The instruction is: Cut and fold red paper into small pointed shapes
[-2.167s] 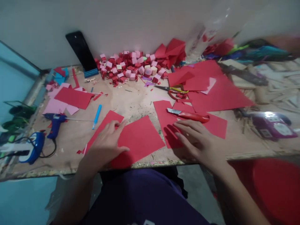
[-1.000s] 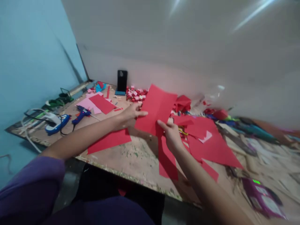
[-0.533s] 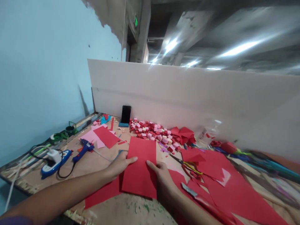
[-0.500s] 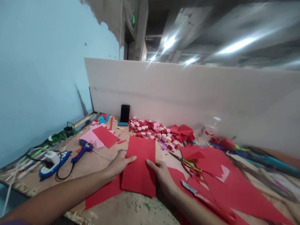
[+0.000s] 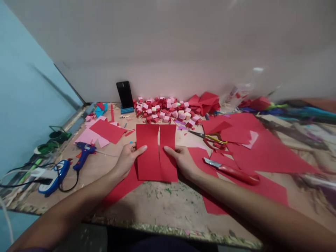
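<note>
My left hand pinches a red sheet piece by its left edge, thumb on top. A narrower red sheet piece is pinched at its right edge by my right hand. A thin gap runs between the two pieces, wider at the top; whether they still join at the bottom I cannot tell. More red sheet lies under and left of them. To the right are a utility knife with a red handle and scissors with yellow and red handles.
Behind the pieces is a heap of small pink and red blocks, beside a black phone on a stand. A blue glue gun and a power strip lie left. Large red sheets cover the right side.
The red sheet, which looked whole, now shows a lengthwise split, with one part in each hand. My view has tilted down, bringing the table's front edge into sight.
</note>
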`<state>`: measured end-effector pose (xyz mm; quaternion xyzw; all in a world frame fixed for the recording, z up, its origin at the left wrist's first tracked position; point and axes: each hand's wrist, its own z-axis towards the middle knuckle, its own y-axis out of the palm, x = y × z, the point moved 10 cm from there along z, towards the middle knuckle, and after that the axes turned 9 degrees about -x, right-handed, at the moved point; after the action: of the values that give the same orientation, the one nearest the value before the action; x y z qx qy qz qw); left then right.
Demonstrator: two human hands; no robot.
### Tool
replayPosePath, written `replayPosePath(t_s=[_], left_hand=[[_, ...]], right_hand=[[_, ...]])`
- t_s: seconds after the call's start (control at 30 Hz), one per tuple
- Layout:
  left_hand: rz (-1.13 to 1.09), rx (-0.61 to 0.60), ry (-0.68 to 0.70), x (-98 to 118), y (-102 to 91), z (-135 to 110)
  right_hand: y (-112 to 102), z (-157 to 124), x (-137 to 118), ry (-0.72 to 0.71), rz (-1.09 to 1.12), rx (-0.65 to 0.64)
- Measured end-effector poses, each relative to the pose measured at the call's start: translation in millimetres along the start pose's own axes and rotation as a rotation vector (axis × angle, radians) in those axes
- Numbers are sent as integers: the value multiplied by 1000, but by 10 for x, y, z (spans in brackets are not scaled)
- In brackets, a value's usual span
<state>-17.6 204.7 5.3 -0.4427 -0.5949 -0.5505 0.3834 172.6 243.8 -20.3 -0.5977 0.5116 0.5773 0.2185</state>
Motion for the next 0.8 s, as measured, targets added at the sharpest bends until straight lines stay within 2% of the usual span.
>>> replayPosePath(t_s=[0.1,0.2,0.27,0.47,0.6,0.8], left_hand=[[49,17,-54,-37,-2,-7],[71,96,-65,-67,-125,4],[60,143,-32,-46,-210,20],[64,299,139,191,-360,-8],[58,301,184,266,-348,-22],[92,286,163,230,-409,2]], right_hand=[[-8,-10,-29,-10,12,18],[-80,-14,-98,-27,1,61],[-150,-21,-160,-36,-7,95],[-355,-131,-368,-58,-31,181],[-458,-246,-437,-63,-50,228],[-586,-358,-465,-77,-53,293]])
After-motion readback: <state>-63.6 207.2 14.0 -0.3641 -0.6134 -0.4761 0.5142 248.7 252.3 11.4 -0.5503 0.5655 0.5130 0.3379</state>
